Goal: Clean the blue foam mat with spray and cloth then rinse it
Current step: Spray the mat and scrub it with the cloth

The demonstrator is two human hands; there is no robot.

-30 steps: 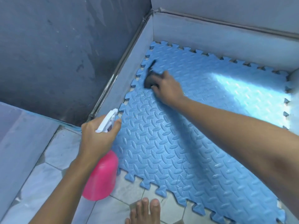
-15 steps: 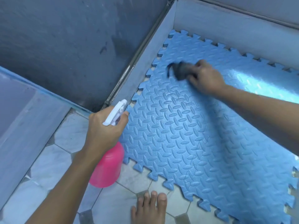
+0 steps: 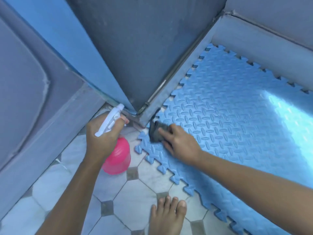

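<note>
The blue foam mat (image 3: 237, 119) with a diamond tread and toothed edges lies on the tiled floor, its far sides against a low grey kerb. My right hand (image 3: 179, 143) presses a dark grey cloth (image 3: 156, 133) flat on the mat's near left corner. My left hand (image 3: 103, 136) grips the white trigger head (image 3: 110, 122) of a pink spray bottle (image 3: 117, 156), held just left of that corner above the floor.
White floor tiles (image 3: 135, 200) with small grey squares fill the foreground. My bare foot (image 3: 167, 217) stands at the bottom, close to the mat's front edge. A dark grey wall panel (image 3: 144, 48) and a blue-grey door (image 3: 33, 82) rise behind the spray bottle.
My right hand has swept the cloth from the mat's far left area down to its near left corner. The view has swung left. The left hand keeps hold of the bottle.
</note>
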